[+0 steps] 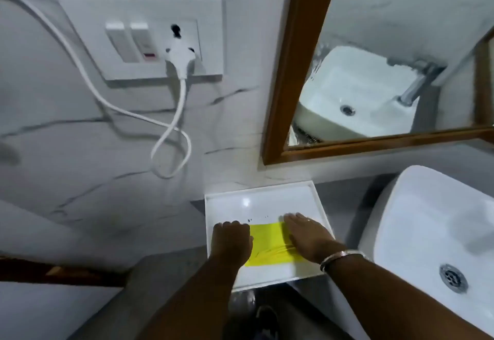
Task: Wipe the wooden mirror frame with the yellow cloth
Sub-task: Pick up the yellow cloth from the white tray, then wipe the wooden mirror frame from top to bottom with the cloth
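The yellow cloth lies flat in a white tray on the counter below the mirror. My left hand rests on the cloth's left edge with its fingers curled under; whether it grips the cloth is unclear. My right hand lies flat, palm down, on the cloth's right side, and a metal bangle sits on that wrist. The wooden mirror frame hangs on the wall above and to the right, its left rail and bottom rail in view, both hands well below it.
A white basin stands right of the tray. A wall socket plate with a plugged-in white cord sits upper left on the marble wall. The mirror reflects the basin and a chrome tap.
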A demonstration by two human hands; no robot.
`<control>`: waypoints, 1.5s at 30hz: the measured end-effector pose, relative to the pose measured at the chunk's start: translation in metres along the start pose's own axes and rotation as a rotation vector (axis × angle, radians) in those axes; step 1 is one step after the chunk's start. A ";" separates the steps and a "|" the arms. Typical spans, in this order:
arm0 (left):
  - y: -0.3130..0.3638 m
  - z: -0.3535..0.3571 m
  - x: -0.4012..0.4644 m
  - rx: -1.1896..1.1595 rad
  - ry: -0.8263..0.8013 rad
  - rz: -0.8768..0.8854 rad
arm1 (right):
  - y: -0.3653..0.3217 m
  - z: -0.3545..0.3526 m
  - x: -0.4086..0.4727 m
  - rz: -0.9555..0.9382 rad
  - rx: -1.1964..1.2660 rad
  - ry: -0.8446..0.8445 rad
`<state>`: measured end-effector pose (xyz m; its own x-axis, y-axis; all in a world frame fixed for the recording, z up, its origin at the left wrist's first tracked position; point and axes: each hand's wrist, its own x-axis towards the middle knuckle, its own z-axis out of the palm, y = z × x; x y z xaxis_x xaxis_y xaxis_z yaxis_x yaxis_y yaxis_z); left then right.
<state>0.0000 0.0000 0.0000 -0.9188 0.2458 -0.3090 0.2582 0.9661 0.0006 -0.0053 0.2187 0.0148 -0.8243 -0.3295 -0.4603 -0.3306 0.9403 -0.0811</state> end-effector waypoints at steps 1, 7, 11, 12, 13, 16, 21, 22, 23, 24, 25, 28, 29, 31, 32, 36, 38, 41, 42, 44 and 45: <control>0.000 0.006 0.009 -0.007 -0.008 -0.011 | 0.001 0.005 0.010 0.001 0.018 0.021; -0.011 0.033 0.029 -0.008 0.018 0.132 | -0.007 0.019 0.032 0.018 -0.001 0.159; -0.021 0.007 0.030 -0.229 -0.051 0.212 | -0.016 0.007 0.019 0.101 0.066 0.079; -0.023 -0.008 0.029 -0.304 -0.072 0.221 | -0.016 -0.003 0.014 0.128 0.115 0.061; -0.023 -0.013 0.030 -0.358 -0.092 0.230 | -0.012 -0.004 0.010 0.139 0.179 0.075; -0.037 -0.085 0.014 -0.376 0.032 0.331 | -0.017 -0.060 -0.021 0.147 0.242 0.227; -0.040 -0.232 -0.019 -0.493 0.410 0.459 | -0.018 -0.194 -0.078 0.112 0.251 0.559; -0.038 -0.268 -0.028 -0.520 0.524 0.489 | -0.016 -0.230 -0.094 0.094 0.225 0.647; -0.034 -0.286 -0.031 -0.558 0.605 0.492 | -0.013 -0.249 -0.099 0.090 0.218 0.691; -0.030 -0.316 -0.035 -0.604 0.705 0.490 | -0.011 -0.281 -0.111 0.074 0.203 0.766; -0.026 -0.339 -0.042 -0.662 0.805 0.490 | -0.011 -0.307 -0.123 0.057 0.201 0.831; -0.006 -0.444 -0.062 -0.821 1.138 0.532 | -0.008 -0.406 -0.170 0.003 0.160 1.066; -0.001 -0.474 -0.067 -0.852 1.221 0.552 | -0.010 -0.430 -0.181 -0.016 0.124 1.137; 0.006 -0.543 -0.077 -0.879 1.375 0.591 | -0.009 -0.483 -0.203 -0.056 0.048 1.305; 0.008 -0.573 -0.082 -0.894 1.431 0.605 | -0.007 -0.504 -0.211 -0.064 0.007 1.387; 0.010 -0.695 -0.102 -0.845 1.594 0.676 | -0.003 -0.593 -0.240 -0.023 -0.320 1.590; 0.012 -0.748 -0.114 -0.772 1.686 0.694 | 0.001 -0.634 -0.252 0.023 -0.477 1.725; 0.012 -0.814 -0.131 -0.592 1.825 0.643 | 0.001 -0.691 -0.268 0.150 -0.676 1.846; 0.011 -0.830 -0.132 -0.509 1.868 0.598 | -0.002 -0.704 -0.270 0.172 -0.744 1.848; 0.008 -0.853 -0.130 -0.348 1.920 0.478 | -0.007 -0.726 -0.265 0.133 -0.872 1.800; 0.007 -0.861 -0.128 -0.305 1.918 0.439 | -0.008 -0.735 -0.259 0.074 -0.931 1.764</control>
<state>-0.1378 0.0432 0.8580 0.0664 -0.0253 0.9975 0.6555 0.7548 -0.0245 -0.1267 0.2340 0.7847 -0.1128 -0.5520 0.8262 0.1057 0.8201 0.5624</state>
